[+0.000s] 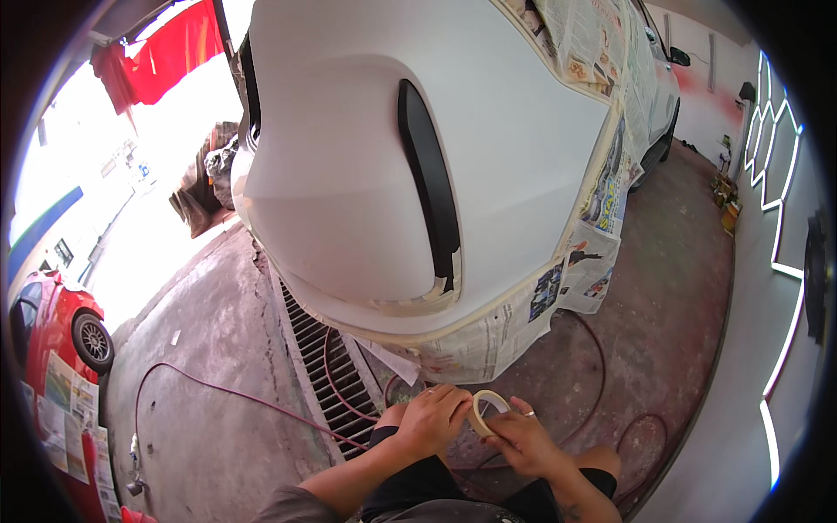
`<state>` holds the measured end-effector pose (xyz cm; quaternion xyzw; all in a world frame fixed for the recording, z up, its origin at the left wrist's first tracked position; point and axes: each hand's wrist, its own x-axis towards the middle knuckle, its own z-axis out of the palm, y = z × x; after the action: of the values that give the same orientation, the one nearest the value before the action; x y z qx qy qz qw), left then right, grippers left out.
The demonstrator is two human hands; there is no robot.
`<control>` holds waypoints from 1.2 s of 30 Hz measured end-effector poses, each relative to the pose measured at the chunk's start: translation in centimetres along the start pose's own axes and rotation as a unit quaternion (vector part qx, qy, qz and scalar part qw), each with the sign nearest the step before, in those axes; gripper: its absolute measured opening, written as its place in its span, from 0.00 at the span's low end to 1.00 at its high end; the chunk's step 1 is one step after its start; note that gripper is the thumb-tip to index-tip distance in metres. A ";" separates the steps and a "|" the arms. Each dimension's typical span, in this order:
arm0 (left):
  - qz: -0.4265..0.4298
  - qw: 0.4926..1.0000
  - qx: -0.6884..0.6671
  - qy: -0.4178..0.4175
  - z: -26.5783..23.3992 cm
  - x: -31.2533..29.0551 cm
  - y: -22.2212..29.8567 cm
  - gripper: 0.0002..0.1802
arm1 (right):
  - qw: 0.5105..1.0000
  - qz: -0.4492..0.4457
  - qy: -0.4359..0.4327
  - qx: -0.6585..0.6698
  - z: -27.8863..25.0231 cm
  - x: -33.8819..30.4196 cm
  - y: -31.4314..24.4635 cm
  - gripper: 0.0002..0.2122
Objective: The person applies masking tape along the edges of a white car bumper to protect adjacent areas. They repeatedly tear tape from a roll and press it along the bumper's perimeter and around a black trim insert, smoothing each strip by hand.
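Left hand (pixel 434 420): fingers bent and close together, tips at the left rim of the tape roll; whether they are pinching tape cannot be told. Right hand (pixel 526 440): curled about the roll's right and lower side, holding it; finger ring worn. Tape roll (pixel 478 417): cream, ring-shaped, located between the hands, tilted, round opening facing upward. Forearms: left slanting up and rightward, right slanting up and leftward, meeting at the roll. Ahead of the hands: white car body (pixel 340 174) with upright black strip (pixel 427 187), lower edge masked in newspaper (pixel 488 344). Left of the hands: floor grate (pixel 323 370), dark red hose (pixel 235 390); farther left, red car (pixel 65 322).
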<state>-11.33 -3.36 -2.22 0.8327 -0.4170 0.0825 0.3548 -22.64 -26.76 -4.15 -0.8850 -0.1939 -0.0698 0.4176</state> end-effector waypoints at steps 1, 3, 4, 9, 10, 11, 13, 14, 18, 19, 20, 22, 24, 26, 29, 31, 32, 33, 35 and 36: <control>-0.011 0.999 -0.033 0.003 0.4 -0.3 -0.3 0.08 | 1.000 -0.004 -0.008 0.012 0.2 0.1 -0.1 0.17; -0.032 0.995 -0.098 0.009 0.9 -0.5 -0.7 0.07 | 0.999 0.009 -0.016 0.037 0.1 0.5 -0.1 0.19; -0.096 0.986 -0.121 -0.062 -0.2 -0.1 0.0 0.08 | 0.998 0.017 -0.020 0.048 -0.1 0.7 -0.1 0.19; -0.251 0.856 -0.422 -0.162 -1.5 1.0 -0.4 0.09 | 0.985 0.020 0.146 0.086 -2.5 1.8 -1.8 0.24; -0.239 0.873 -0.399 -0.147 -1.3 1.2 -0.6 0.08 | 0.986 0.003 0.153 0.070 -3.0 2.1 -2.3 0.25; -0.230 0.887 -0.376 -0.136 -1.3 1.9 -0.7 0.07 | 0.983 -0.016 0.179 0.020 -3.5 2.7 -2.8 0.25; -0.239 0.896 -0.362 -0.093 -1.6 2.5 -0.6 0.05 | 0.972 -0.050 0.217 -0.072 -3.7 4.8 -3.7 0.24; -0.241 0.890 -0.380 -0.070 -1.6 3.6 0.2 0.05 | 0.958 -0.028 0.246 -0.143 -4.2 5.9 -2.8 0.23; -0.251 0.881 -0.399 -0.026 -2.7 5.4 0.9 0.05 | 0.930 -0.031 0.289 -0.226 -5.0 7.7 -1.7 0.21; -0.252 0.880 -0.402 -0.029 -3.1 5.4 0.9 0.05 | 0.930 -0.036 0.291 -0.223 -5.2 8.0 -2.0 0.21; -0.253 0.878 -0.406 -0.033 -3.5 5.4 0.9 0.05 | 0.930 -0.041 0.292 -0.220 -5.3 8.1 -2.3 0.21; -0.255 0.878 -0.405 -0.031 -3.9 5.4 1.0 0.05 | 0.929 -0.049 0.299 -0.214 -5.3 8.5 -2.5 0.21; -0.259 0.881 -0.395 -0.022 -4.1 5.2 1.1 0.06 | 0.927 -0.054 0.311 -0.204 -5.3 8.9 -2.5 0.21; -0.221 0.917 -0.319 0.092 -3.7 5.0 2.0 0.06 | 0.874 -0.033 0.400 -0.274 -6.2 9.2 -0.6 0.21; -0.166 0.927 -0.263 0.211 -5.6 5.2 2.6 0.05 | 0.701 0.156 0.681 0.143 -11.6 7.4 5.0 0.16; -0.127 0.936 -0.205 0.257 -6.4 5.8 2.2 0.07 | 0.697 0.119 0.686 0.174 -11.8 5.6 7.7 0.14; -0.113 0.944 -0.161 0.265 -6.0 5.6 2.2 0.09 | 0.744 0.120 0.630 0.189 -10.0 6.0 6.3 0.12; -0.098 0.950 -0.117 0.272 -5.6 5.6 2.3 0.12 | 0.786 0.118 0.572 0.203 -7.4 6.7 4.5 0.11; -0.039 0.960 -0.085 0.263 -4.2 6.8 3.9 0.19 | 0.888 0.090 0.404 0.198 -3.5 7.6 -0.2 0.10; -0.002 0.965 -0.051 0.257 -3.3 7.4 4.8 0.21 | 0.884 0.071 0.380 0.264 -2.8 8.6 -1.9 0.10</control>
<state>-9.71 -7.80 5.92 0.7656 -0.3138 0.2714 0.4917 -15.44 -25.34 1.41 -0.6589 0.0313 -0.3168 0.6815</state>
